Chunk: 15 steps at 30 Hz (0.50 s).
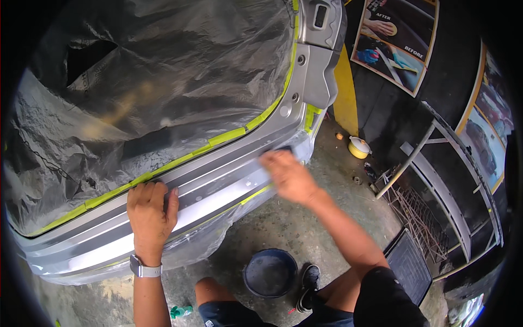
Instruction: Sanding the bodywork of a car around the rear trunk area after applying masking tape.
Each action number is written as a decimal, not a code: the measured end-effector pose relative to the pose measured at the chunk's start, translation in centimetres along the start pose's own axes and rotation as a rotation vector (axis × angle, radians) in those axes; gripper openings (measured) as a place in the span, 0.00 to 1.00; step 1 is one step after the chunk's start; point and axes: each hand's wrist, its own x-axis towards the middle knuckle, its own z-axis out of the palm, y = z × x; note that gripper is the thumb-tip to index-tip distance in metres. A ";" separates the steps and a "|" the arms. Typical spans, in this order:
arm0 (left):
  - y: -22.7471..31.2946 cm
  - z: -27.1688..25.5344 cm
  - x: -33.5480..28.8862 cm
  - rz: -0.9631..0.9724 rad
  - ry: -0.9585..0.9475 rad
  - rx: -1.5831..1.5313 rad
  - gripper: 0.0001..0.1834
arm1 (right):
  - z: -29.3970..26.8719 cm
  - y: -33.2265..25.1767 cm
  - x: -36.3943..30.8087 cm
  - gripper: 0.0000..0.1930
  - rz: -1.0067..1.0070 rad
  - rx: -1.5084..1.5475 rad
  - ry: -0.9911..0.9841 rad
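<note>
A silver car's opening frame, with a ridged sill (212, 180), runs from lower left to upper right. My left hand (150, 212), wearing a watch (145, 268) on its wrist, rests on the sill. Its fingers curl over the inner edge at the yellow-green masking tape (227, 136), and the thumb lies apart from them. Farther right, my right hand (289, 177) is closed and blurred by motion against the sill's outer end. A small dark flat piece (284, 149) shows at its fingertips; its kind is unclear.
Clear plastic sheeting (163, 71) covers the car's opening, with more hanging below the sill. A dark water bucket (270, 272) stands by my shoe (310, 277). To the right are a yellow lidded pot (359, 148), a metal rack (419, 158), a black panel (407, 266) and wall posters (396, 43).
</note>
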 end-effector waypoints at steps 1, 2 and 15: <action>0.4 0.3 0.4 -0.005 0.000 -0.004 0.10 | -0.7 3.3 -1.1 0.28 0.044 -0.065 0.031; 0.8 0.8 0.8 0.023 0.007 0.003 0.11 | -1.2 4.8 -1.6 0.28 0.045 -0.067 0.022; -0.2 0.2 -0.5 -0.024 0.011 0.040 0.11 | 0.2 -2.0 0.6 0.28 -0.023 0.027 -0.017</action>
